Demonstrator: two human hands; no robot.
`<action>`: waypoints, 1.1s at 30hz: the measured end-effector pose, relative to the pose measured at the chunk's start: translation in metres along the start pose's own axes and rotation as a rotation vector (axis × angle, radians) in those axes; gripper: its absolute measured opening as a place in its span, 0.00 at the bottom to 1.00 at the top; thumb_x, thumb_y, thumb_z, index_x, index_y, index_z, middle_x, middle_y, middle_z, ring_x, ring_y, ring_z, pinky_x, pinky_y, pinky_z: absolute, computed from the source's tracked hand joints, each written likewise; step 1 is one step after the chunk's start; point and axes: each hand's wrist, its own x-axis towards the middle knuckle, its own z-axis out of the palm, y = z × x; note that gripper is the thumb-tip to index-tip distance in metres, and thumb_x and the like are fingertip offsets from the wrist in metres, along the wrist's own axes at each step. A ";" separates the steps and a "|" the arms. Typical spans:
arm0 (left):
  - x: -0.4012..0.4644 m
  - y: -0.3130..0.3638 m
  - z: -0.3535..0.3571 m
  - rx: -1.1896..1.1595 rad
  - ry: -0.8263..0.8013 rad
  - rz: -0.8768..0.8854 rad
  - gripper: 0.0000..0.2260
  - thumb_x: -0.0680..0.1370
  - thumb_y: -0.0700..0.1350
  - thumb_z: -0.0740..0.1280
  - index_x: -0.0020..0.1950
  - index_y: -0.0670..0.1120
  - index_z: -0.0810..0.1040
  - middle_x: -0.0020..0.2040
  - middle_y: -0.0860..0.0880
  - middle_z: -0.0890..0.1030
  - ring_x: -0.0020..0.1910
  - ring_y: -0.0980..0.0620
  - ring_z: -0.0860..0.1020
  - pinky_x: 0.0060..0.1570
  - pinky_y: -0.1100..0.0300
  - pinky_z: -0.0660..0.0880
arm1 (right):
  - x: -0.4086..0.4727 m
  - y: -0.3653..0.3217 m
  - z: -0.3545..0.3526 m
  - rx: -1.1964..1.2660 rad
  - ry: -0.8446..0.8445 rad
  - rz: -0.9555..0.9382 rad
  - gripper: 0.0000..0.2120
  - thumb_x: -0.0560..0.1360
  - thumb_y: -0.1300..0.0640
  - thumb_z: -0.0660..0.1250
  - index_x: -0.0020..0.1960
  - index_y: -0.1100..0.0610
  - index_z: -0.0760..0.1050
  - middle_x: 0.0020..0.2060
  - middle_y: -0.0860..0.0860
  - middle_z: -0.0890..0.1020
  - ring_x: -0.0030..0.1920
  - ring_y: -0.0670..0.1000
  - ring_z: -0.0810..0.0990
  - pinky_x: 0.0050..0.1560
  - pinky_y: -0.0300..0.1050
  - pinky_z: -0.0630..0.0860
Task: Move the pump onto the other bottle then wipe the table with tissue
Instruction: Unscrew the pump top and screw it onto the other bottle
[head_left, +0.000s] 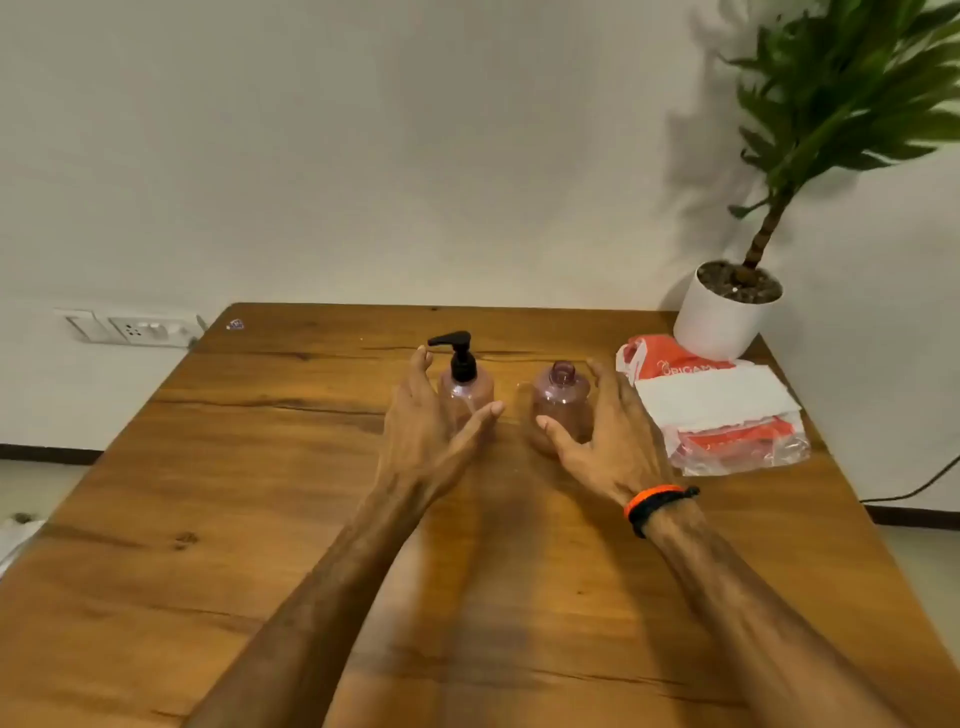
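Two small pink translucent bottles stand side by side on the wooden table. The left bottle carries a black pump. The right bottle has a bare open neck. My left hand is spread around the left bottle, fingers straight, thumb in front of it. My right hand is spread around the right bottle in the same way. Neither hand visibly grips its bottle. A white tissue sticks out of an orange and clear tissue pack to the right.
A potted plant in a white pot stands at the table's far right corner, behind the tissue pack. A wall socket panel sits on the wall at left. A dark cable runs off the right side.
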 end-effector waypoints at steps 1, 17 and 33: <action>0.003 -0.003 0.006 -0.054 0.024 0.000 0.48 0.69 0.66 0.70 0.78 0.43 0.52 0.76 0.44 0.64 0.73 0.47 0.66 0.69 0.49 0.69 | 0.002 0.004 0.005 0.020 0.027 0.002 0.43 0.70 0.38 0.69 0.75 0.53 0.54 0.74 0.54 0.64 0.72 0.56 0.65 0.68 0.51 0.67; 0.006 -0.013 0.037 -0.178 0.122 -0.098 0.38 0.69 0.47 0.77 0.73 0.44 0.61 0.66 0.47 0.73 0.63 0.47 0.74 0.63 0.54 0.74 | 0.005 0.017 0.026 0.146 0.163 0.000 0.38 0.64 0.38 0.75 0.66 0.52 0.65 0.59 0.50 0.79 0.56 0.53 0.78 0.56 0.51 0.78; -0.062 -0.024 0.012 -0.210 0.079 -0.087 0.38 0.68 0.47 0.79 0.71 0.44 0.63 0.66 0.46 0.75 0.63 0.47 0.74 0.64 0.51 0.73 | -0.063 0.038 -0.002 0.113 0.155 0.029 0.40 0.63 0.38 0.76 0.68 0.54 0.65 0.60 0.52 0.79 0.58 0.54 0.78 0.57 0.49 0.77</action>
